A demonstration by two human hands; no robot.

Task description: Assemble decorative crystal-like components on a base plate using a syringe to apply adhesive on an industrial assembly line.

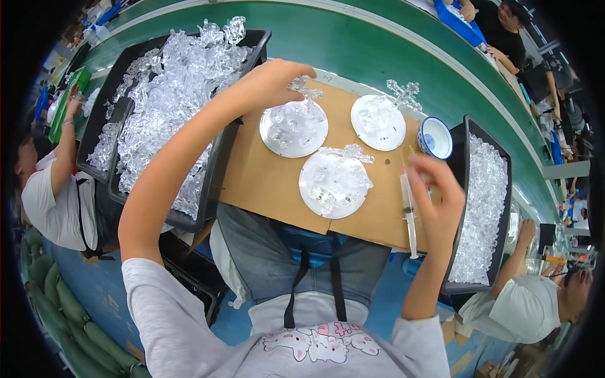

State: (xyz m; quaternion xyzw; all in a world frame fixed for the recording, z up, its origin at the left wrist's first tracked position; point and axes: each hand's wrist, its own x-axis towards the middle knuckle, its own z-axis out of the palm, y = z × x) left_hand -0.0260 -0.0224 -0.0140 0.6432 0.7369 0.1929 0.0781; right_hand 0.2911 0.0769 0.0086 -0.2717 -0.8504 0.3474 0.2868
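1. Head view: your left hand [274, 82] is pinched around a clear crystal piece [304, 88], holding it just above the left round disc [293, 128].
2. Your right hand [438, 198] is closed around a syringe [409, 211] that points down, past the near edge of the cardboard sheet [265, 179].
3. On that sheet lie three round discs with clear pieces on them: the left one, a far disc [378, 122] with a crystal cross [404, 94] at its edge, and a near disc [334, 184] just left of the syringe.
4. A small blue-and-white bowl [435, 137] sits beside the far disc.
5. A black tray [252, 57] heaped with clear pieces is at your left; another black tray [469, 129] of small clear bits is at your right, just beside your right hand.
6. The green worktop [353, 44] runs beyond the sheet.
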